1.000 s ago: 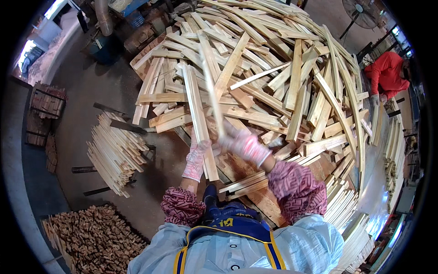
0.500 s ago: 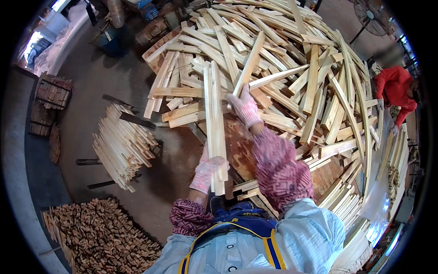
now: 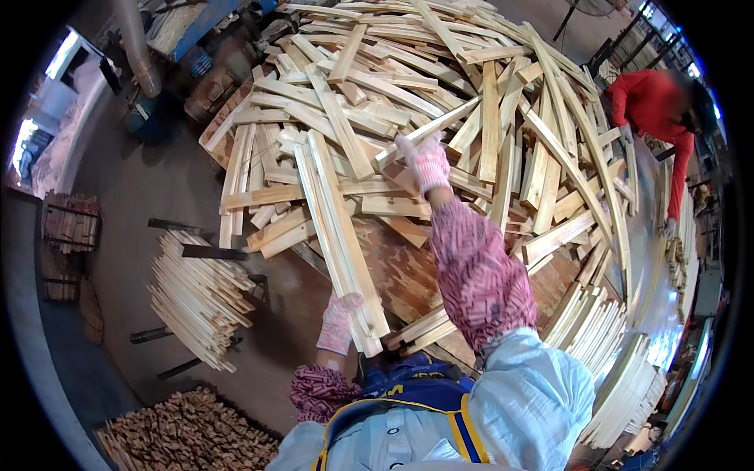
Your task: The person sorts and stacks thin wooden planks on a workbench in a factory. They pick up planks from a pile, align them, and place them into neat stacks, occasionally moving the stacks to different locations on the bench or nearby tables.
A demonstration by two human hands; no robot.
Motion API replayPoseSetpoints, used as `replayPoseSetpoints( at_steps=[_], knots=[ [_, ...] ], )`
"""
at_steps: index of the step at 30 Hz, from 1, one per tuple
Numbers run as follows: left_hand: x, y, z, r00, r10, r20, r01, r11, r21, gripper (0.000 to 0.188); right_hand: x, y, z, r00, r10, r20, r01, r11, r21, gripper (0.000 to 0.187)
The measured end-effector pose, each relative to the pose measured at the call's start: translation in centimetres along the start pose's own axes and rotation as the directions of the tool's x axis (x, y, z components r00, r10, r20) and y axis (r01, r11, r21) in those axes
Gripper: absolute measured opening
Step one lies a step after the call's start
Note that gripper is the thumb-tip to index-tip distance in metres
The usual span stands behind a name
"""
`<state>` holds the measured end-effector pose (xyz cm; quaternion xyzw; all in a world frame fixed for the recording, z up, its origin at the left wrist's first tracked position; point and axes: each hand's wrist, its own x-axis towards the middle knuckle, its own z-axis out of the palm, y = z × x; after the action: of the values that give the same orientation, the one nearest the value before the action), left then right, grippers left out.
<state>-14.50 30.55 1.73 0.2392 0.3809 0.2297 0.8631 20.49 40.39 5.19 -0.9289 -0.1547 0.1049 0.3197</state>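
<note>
My left hand (image 3: pixel 339 323), in a pink-and-white glove, is closed around the lower part of a small bundle of pale wooden strips (image 3: pixel 334 235). The bundle slants up and to the left, its far end over the pile. My right hand (image 3: pixel 428 165), gloved the same way, reaches onto the big heap of loose wooden strips (image 3: pixel 393 94). Its fingers are spread over one end of a single light strip (image 3: pixel 452 118), touching or very close to it. That strip lies across the heap, pointing up and to the right.
Left of the table, a stack of thin strips (image 3: pixel 196 294) rests on dark bars. Short wood pieces (image 3: pixel 188 432) are massed at the lower left. Sorted strips (image 3: pixel 585 334) lie at right. A co-worker in a red top (image 3: pixel 652 106) handles wood at the far right.
My right hand has let go of the strip it held, which seems to lie in the left hand's bundle now, and has moved to another strip. The view has shifted to the right.
</note>
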Motion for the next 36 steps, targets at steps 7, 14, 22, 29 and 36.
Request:
replayPoseSetpoints(
  at_steps=[7, 14, 22, 29, 36],
  knots=[
    [-0.3, 0.0, -0.5, 0.999, 0.000, -0.039, 0.000, 1.000, 0.006, 0.053, 1.8, 2.0, 3.0, 0.978, -0.099, 0.186, -0.040, 0.779, 0.626, 0.033],
    [0.5, -0.4, -2.9, 1.000, -0.008, 0.000, 0.008, 0.997, 0.076, 0.057, -16.3, 11.2, -5.7, 0.615, -0.496, 0.612, -0.425, 0.445, 0.788, 0.055],
    [-0.6, 1.7, -2.4, 0.995, -0.055, 0.084, 0.043, 0.989, 0.144, 0.056, -22.9, 14.7, -13.3, 0.600, -0.199, 0.774, -0.561, 0.585, 0.586, 0.046],
    [1.4, 1.5, -7.3, 0.994, -0.093, 0.060, 0.083, 0.986, 0.148, 0.057, -24.0, 21.0, -25.1, 0.947, -0.078, 0.313, 0.149, 0.966, -0.210, 0.026],
    [1.5, 1.4, -7.6, 0.994, -0.080, 0.074, 0.068, 0.985, 0.157, 0.055, -21.4, 33.0, -21.2, 0.853, -0.207, 0.480, 0.507, 0.109, -0.855, 0.020]
  ],
)
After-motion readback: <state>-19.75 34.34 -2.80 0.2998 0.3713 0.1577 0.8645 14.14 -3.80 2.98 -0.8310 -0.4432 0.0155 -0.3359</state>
